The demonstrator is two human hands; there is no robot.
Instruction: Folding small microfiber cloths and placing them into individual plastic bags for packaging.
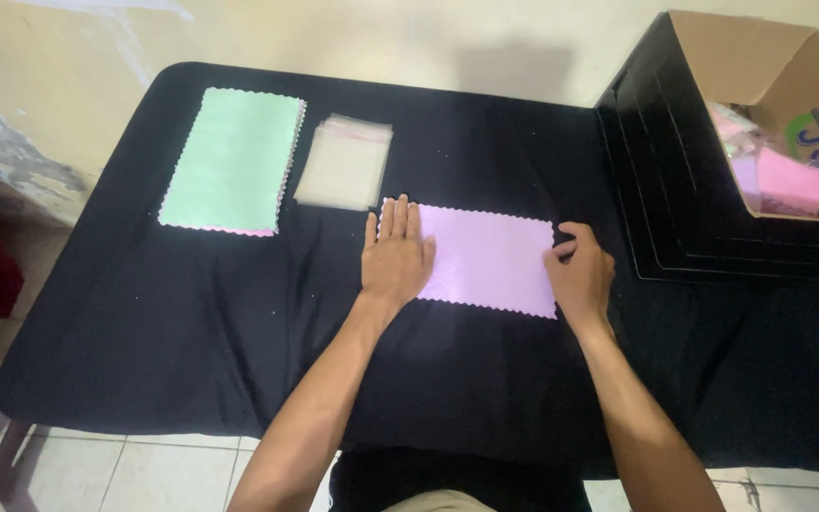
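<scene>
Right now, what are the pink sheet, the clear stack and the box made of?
Pink sheet: likely soft matte cloth; zigzag-cut edges, lies flat. Clear stack: seemingly thin glossy plastic bags, see-through. Box: brown cardboard, matte inner flaps, black outside.

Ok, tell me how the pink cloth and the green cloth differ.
The pink cloth lies crosswise; the green cloth lies lengthwise, away from the person. The left hand presses flat on the pink cloth and the right hand grips its edge; the green cloth is untouched. Both have zigzag edges.
</scene>
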